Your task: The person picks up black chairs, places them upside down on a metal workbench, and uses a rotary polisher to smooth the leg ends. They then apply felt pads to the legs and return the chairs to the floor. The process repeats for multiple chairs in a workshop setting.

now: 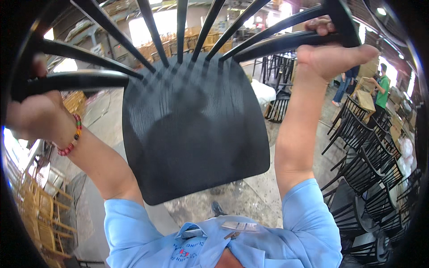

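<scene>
I hold a black chair (192, 129) up before me, its seat filling the centre. My left hand (33, 111) at nine o'clock and right hand (330, 51) at one o'clock each wrap fingers around its frame.

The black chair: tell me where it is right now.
In the head view the black chair fills the centre, held up above the concrete floor, its armrests gripped by the left hand and the right hand.

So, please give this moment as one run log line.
left hand: grips chair arm | right hand: grips other arm | chair: lifted, black
</scene>
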{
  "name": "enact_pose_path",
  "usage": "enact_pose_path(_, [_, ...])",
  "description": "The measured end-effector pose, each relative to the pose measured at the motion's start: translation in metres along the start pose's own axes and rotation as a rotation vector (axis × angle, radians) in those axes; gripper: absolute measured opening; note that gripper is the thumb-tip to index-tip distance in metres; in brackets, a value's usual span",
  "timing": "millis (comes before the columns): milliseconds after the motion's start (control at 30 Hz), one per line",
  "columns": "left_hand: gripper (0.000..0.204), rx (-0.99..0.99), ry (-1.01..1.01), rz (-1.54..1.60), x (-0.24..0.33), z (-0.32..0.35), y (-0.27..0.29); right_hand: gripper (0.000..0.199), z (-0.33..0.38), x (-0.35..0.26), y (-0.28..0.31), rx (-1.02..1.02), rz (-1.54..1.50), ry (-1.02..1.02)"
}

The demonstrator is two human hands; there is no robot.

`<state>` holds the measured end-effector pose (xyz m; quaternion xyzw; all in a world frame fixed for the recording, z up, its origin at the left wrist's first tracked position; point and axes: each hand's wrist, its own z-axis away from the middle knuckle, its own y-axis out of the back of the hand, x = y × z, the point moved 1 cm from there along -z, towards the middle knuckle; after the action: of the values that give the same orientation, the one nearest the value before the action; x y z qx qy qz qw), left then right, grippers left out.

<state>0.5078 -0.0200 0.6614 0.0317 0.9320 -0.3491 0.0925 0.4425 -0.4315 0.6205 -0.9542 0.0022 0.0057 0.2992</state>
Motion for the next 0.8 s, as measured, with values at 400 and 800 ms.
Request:
enact_pose_path(400, [0.046,-0.224,0.025,-0.199,-0.197,0.063,-0.023,0.06,-0.076,0.23,0.024,0.145,0.082,-0.11])
enact_pose_path(800, [0.08,-0.96,1.063,-0.799,-0.21,0.259,0.123,0.074,-0.163,0.474,0.052,0.015,0.413,-0.341])
